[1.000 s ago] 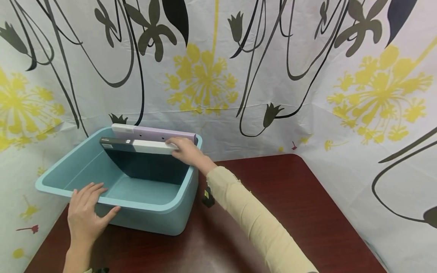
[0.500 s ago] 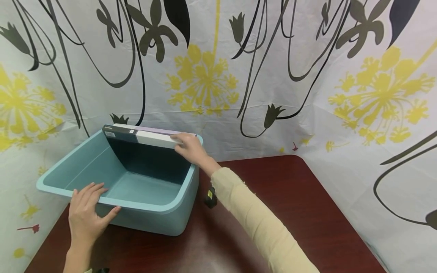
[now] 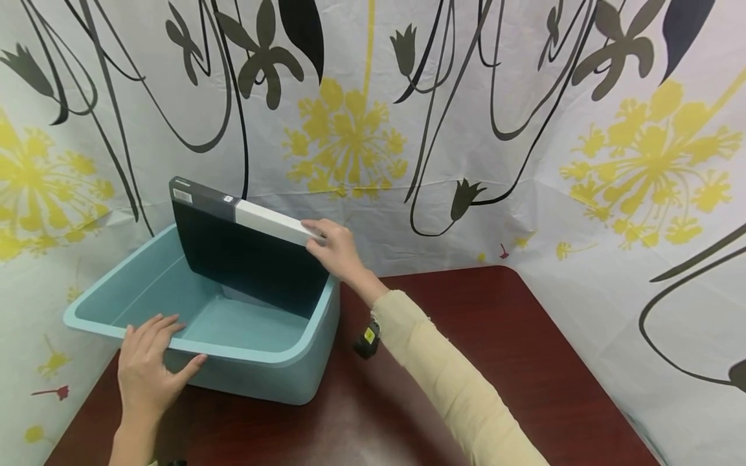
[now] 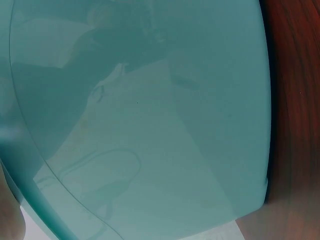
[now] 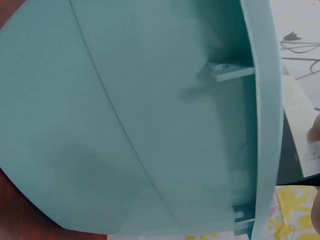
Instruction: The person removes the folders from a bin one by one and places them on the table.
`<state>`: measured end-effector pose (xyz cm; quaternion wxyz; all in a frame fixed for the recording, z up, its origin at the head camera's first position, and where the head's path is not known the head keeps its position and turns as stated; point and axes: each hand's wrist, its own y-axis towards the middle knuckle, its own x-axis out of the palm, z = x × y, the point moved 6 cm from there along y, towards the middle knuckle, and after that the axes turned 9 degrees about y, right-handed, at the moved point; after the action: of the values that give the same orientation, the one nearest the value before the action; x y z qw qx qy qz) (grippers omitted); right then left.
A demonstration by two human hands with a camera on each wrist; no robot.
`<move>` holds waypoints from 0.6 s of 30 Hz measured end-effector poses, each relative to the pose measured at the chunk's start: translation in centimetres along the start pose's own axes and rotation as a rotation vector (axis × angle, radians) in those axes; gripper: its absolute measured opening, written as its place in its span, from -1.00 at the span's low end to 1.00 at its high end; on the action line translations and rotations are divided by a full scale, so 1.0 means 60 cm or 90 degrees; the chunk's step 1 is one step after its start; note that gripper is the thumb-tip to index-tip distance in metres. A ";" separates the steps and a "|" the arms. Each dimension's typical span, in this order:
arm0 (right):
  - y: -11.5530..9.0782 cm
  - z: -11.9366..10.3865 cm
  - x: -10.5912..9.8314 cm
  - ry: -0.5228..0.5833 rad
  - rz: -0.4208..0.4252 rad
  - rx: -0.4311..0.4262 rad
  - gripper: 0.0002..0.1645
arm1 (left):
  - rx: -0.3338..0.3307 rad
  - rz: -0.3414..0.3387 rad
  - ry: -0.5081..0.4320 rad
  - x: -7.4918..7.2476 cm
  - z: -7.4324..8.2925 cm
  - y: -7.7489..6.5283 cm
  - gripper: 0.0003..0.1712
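In the head view my right hand (image 3: 338, 249) pinches the spine of a dark box file (image 3: 245, 252) at its right end, thumb on the near side. The file stands on edge inside a light blue plastic tub (image 3: 250, 378), its left end tilted up above the rim. A white label covers part of the spine; in the right wrist view some of the box file (image 5: 305, 145) shows past the tub's rim. My left hand (image 3: 142, 369) holds the tub's near rim, fingers over it and thumb outside. A pale lilac file (image 3: 245, 298) is mostly hidden behind the dark one.
The tub stands on a dark red-brown table (image 3: 466, 336) at its left side. A white flower-printed curtain (image 3: 507, 84) hangs close behind and on both sides. The table's right edge slopes down to the lower right.
The dark box file has gone back against the lilac one, then risen, its left end highest. My right hand has moved slightly right and up with it. My left hand stays on the rim.
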<state>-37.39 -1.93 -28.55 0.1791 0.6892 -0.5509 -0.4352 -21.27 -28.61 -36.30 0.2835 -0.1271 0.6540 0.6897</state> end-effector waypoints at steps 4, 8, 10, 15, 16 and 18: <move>-0.002 -0.009 -0.009 -0.010 0.026 -0.024 -0.60 | 0.001 0.003 -0.003 0.001 -0.001 -0.001 0.05; -0.006 -0.020 -0.018 -0.006 0.056 -0.047 -0.61 | 0.001 0.003 -0.005 0.001 -0.002 -0.002 0.04; -0.007 -0.026 -0.022 0.000 0.069 -0.057 -0.62 | 0.001 0.003 -0.005 0.001 -0.002 -0.001 0.04; -0.008 -0.037 -0.032 0.031 0.092 -0.072 -0.64 | 0.001 0.007 -0.002 0.000 -0.003 -0.001 0.04; -0.008 -0.038 -0.034 0.040 0.096 -0.075 -0.64 | 0.002 0.008 -0.003 0.000 -0.003 -0.001 0.03; -0.008 -0.039 -0.039 0.058 0.107 -0.077 -0.65 | 0.004 0.009 -0.004 0.000 -0.003 0.000 0.03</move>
<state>-35.27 -0.20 -26.66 0.2808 0.6477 -0.5705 -0.4196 -21.31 -28.76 -36.33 0.2808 -0.1194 0.6560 0.6904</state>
